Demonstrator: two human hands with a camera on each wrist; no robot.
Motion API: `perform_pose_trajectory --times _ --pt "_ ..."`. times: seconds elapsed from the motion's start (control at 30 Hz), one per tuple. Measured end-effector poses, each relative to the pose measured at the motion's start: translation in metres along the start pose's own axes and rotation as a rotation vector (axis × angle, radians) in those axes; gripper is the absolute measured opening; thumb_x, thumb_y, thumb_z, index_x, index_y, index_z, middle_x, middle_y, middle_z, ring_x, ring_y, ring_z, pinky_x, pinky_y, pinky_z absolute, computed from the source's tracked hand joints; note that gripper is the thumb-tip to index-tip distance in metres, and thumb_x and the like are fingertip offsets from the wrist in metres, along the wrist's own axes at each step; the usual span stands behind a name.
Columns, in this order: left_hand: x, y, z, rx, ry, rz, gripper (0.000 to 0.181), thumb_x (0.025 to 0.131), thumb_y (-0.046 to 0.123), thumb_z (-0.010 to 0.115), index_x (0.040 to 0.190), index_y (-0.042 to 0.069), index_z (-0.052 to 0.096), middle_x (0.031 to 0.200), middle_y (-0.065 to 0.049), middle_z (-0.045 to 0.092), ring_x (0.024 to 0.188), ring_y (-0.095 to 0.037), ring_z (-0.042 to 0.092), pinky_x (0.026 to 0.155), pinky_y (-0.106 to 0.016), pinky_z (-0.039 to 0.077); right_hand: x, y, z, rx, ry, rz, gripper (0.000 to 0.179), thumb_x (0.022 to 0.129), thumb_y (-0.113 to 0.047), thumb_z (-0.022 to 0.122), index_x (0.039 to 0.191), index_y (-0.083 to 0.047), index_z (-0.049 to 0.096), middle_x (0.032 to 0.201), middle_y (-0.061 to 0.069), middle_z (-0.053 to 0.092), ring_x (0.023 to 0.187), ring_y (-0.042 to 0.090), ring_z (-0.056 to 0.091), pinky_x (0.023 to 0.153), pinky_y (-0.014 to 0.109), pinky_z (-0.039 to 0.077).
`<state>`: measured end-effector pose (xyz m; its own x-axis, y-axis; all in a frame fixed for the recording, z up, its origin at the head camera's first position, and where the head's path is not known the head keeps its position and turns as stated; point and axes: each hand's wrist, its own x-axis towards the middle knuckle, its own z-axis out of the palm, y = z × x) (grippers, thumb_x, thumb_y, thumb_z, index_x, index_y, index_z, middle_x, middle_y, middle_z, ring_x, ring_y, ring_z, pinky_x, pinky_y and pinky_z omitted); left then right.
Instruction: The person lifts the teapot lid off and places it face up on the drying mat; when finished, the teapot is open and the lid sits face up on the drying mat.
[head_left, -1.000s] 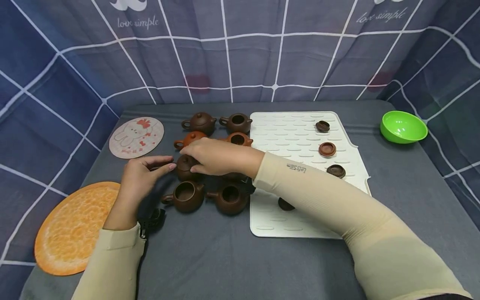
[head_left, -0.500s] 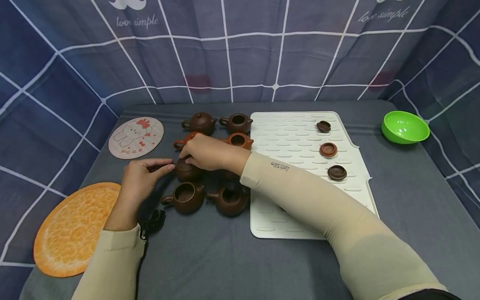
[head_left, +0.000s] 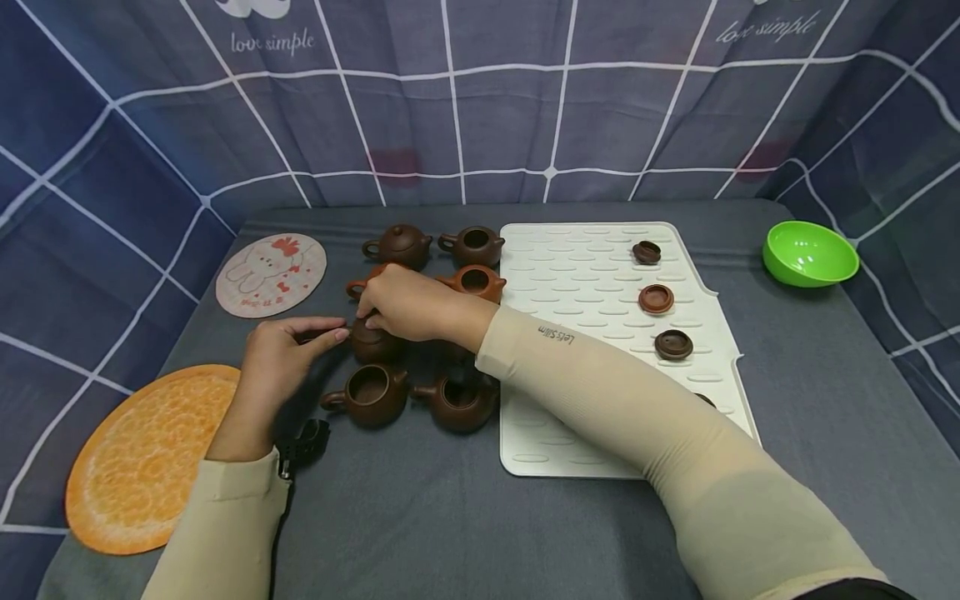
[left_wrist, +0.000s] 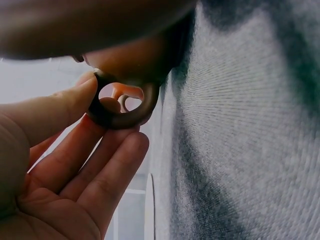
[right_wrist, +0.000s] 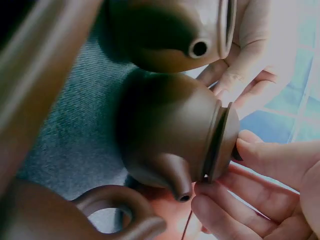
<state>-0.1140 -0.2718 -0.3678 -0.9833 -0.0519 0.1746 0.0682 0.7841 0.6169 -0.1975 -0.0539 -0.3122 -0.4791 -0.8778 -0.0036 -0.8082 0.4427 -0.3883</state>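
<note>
**One lid (right_wrist: 228, 142) at the mouth of its clay teapot (head_left: 377, 344), several pots uncovered**

In the head view, the teapot in hand stood on the grey cloth (head_left: 480, 533), third from the back in the left column. The left hand (head_left: 281, 350) was beside it, thumb and forefinger close together; the right hand (head_left: 420, 308) was over its top. The back-left dark teapot (head_left: 401, 245) wore its lid, while the orange teapot (head_left: 357, 288) was too covered by the right hand to judge. Four pots showed bare mouths: the back-right teapot (head_left: 487, 247), the open orange teapot (head_left: 486, 292), the front-left teapot (head_left: 377, 414) and the front-right teapot (head_left: 459, 421). Four spare lids (head_left: 656, 299) showed on the white mat (head_left: 555, 275), one partly behind the right sleeve (head_left: 592, 383); whether more lay under it could not be told. The work looked well short of finished, with at least those four pots left.

In the left wrist view, the left hand pinched the ring handle (left_wrist: 130, 120) between thumb and finger, other fingers extended, apparently steadying the pot.

In the right wrist view, the right hand held the lid, its thumb at the knob (right_wrist: 237, 153). A dark gap ran along the rim, so the lid seemed not yet fully seated.
</note>
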Motion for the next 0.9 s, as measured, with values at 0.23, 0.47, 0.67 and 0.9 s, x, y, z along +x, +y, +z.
perform_pose_trajectory --times 0.23,0.47,0.67,0.9 --pt "0.001 0.002 -0.003 0.005 -0.002 0.013 0.027 0.098 0.028 0.081 0.115 0.008 0.084 0.102 -0.010 0.079 0.090 -0.025 0.067 0.067 -0.027 0.044 -0.005 -0.008 -0.010 0.089 0.025 -0.039 0.023 0.105 -0.017 0.069 0.125 -0.009 0.077 0.120 0.002 0.074 0.106 0.012 0.069 0.090 0.022 0.051" --pt "0.001 0.002 -0.003 0.017 -0.008 0.015 0.026 0.097 0.027 0.081 0.114 0.008 0.083 0.098 -0.010 0.079 0.081 -0.021 0.062 0.063 -0.028 0.042 -0.023 -0.014 -0.025 0.207 0.060 -0.042 0.035 0.106 -0.013 0.068 0.141 -0.009 0.067 0.133 0.003 0.067 0.117 0.013 0.062 0.096 0.022 0.047" --pt "0.000 0.002 -0.001 -0.011 -0.021 0.011 0.031 0.098 0.034 0.080 0.115 0.009 0.084 0.103 -0.009 0.079 0.094 -0.027 0.068 0.070 -0.030 0.044 -0.049 -0.005 -0.035 0.340 0.124 -0.087 0.048 0.106 -0.006 0.064 0.153 -0.015 0.058 0.130 0.004 0.060 0.107 0.014 0.057 0.089 0.027 0.048" --pt "0.000 0.000 -0.001 -0.019 -0.010 -0.002 0.031 0.097 0.035 0.081 0.114 0.010 0.084 0.104 -0.008 0.079 0.105 -0.030 0.070 0.081 -0.033 0.047 -0.081 0.016 -0.037 0.572 0.106 -0.033 0.042 0.107 -0.009 0.064 0.147 -0.017 0.064 0.139 0.002 0.055 0.120 0.017 0.062 0.098 0.032 0.050"
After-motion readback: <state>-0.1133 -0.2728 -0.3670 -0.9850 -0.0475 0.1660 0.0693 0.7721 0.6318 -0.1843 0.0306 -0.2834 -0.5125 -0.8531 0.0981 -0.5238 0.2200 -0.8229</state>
